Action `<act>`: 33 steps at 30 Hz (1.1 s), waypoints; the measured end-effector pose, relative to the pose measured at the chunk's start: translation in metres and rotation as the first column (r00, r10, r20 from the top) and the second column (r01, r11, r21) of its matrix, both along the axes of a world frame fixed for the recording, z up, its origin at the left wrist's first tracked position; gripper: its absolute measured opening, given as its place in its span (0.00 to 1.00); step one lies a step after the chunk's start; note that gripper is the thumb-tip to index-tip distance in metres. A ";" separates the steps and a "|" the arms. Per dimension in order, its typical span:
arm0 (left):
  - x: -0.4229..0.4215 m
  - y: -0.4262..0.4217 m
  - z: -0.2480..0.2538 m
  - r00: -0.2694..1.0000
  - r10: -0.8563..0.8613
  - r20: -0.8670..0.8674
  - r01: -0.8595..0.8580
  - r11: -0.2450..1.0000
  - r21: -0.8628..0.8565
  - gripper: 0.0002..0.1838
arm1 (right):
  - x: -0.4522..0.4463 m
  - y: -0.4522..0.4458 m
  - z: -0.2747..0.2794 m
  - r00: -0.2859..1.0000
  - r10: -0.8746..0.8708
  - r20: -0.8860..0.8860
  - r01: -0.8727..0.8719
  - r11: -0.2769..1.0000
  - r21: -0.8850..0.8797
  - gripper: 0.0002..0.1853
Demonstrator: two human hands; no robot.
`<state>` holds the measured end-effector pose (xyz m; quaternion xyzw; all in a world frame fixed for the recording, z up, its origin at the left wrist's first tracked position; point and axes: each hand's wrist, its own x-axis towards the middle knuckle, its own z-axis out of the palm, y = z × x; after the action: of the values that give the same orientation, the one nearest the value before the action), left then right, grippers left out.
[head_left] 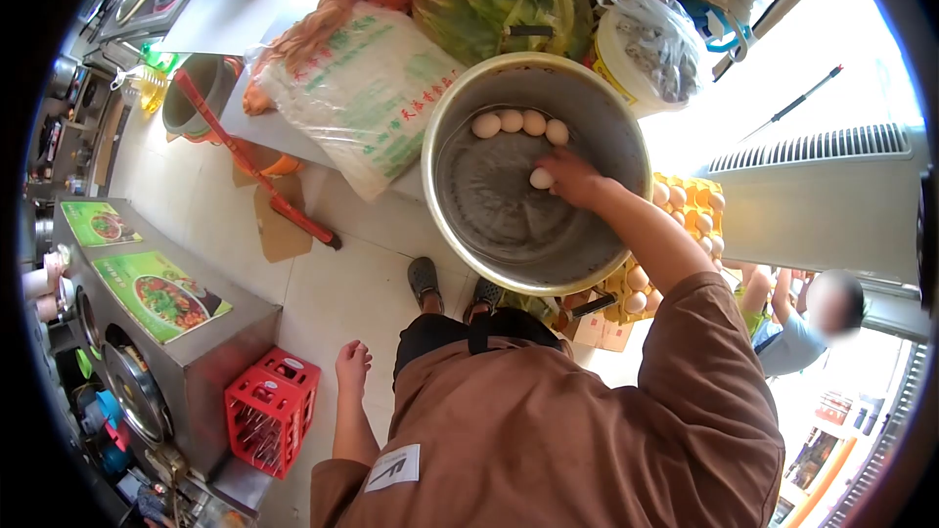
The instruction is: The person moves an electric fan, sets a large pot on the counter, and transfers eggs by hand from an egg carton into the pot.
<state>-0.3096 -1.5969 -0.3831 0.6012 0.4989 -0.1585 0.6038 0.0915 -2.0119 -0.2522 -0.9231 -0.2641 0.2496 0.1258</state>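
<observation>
Inside a large round metal pot (437, 198), my right hand (575, 179) reaches in from the right, its fingers closed on an egg (541, 178). Several light brown eggs (511, 120) lie in a curved row along the pot's far inner wall. The pot's floor looks grey and streaky. My left hand (353, 367) hangs low at my side over the floor, fingers loosely curled, holding nothing. Right of the pot, partly behind my right arm, are yellow egg trays (691, 198) with several eggs in them.
A filled plastic sack (367, 88), a yellow-green bag (499, 0) and a white bucket (626, 59) crowd the pot's far side. A red crate (272, 411) stands by the metal counter (220, 357) at left. A red pole (245, 161) leans nearby. Another person (797, 337) is at right.
</observation>
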 end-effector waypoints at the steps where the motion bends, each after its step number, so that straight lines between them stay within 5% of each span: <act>1: 0.000 0.000 0.000 1.000 -0.013 -0.001 0.013 1.000 -0.001 0.18 | 0.003 0.001 0.001 1.000 -0.006 0.019 0.007 0.998 -0.064 0.25; 3: -0.006 -0.001 -0.004 0.997 -0.034 -0.065 0.032 0.999 -0.031 0.18 | 0.005 0.000 0.022 0.998 -0.044 0.035 0.048 0.989 -0.139 0.25; 5: -0.018 -0.003 -0.003 0.991 -0.065 -0.113 0.060 0.997 -0.052 0.17 | 0.004 -0.010 0.074 0.995 0.020 0.098 -0.026 0.997 0.066 0.25; 7: -0.030 0.002 -0.006 0.982 -0.101 -0.157 0.091 0.994 -0.069 0.16 | -0.005 -0.029 0.132 0.992 -0.119 -0.037 0.124 0.961 0.248 0.25; 9: -0.044 0.010 -0.019 0.955 -0.153 -0.255 0.130 0.986 -0.104 0.14 | -0.023 -0.071 0.168 0.903 -0.347 -0.253 0.428 0.766 0.480 0.20; 11: -0.048 0.014 -0.019 0.943 -0.217 -0.252 0.193 0.974 -0.117 0.13 | -0.043 -0.121 0.187 0.868 -0.494 -0.060 0.441 0.709 0.550 0.17; 13: -0.036 0.012 -0.015 0.929 -0.270 -0.252 0.247 0.961 -0.121 0.12 | -0.069 -0.170 0.180 0.702 -0.706 0.093 0.591 0.650 0.479 0.13; 15: -0.020 0.004 -0.005 0.929 -0.265 -0.258 0.268 0.963 -0.025 0.11 | -0.094 -0.221 0.138 0.674 -0.703 0.226 0.635 0.708 0.309 0.08; 17: 0.002 0.009 -0.006 0.929 -0.298 -0.217 0.298 0.954 -0.037 0.11 | -0.118 -0.224 0.120 0.609 -0.792 0.041 0.708 0.566 0.422 0.08; 22: 0.068 -0.018 0.027 0.930 -0.352 -0.107 0.360 0.930 0.075 0.13 | -0.114 -0.190 0.109 0.680 -0.623 0.387 0.512 0.781 0.358 0.15; 24: 0.086 -0.031 0.040 0.920 -0.390 -0.024 0.391 0.916 0.094 0.16 | -0.093 -0.184 0.099 0.766 -0.418 0.489 0.285 0.902 0.325 0.18; 28: 0.091 -0.061 0.065 0.892 -0.451 0.021 0.444 0.885 0.142 0.17 | -0.058 -0.181 0.092 0.906 -0.180 0.383 0.180 0.983 0.036 0.17; 33: 0.039 -0.075 0.058 0.905 -0.425 -0.016 0.423 0.897 0.129 0.16 | -0.052 -0.194 0.097 0.884 0.005 0.468 -0.057 0.994 0.098 0.20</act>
<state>-0.2711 -1.6715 -0.3248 0.7344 0.3614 -0.2496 0.5175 0.0397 -2.2059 -0.1552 -0.9434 -0.3146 0.0077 0.1047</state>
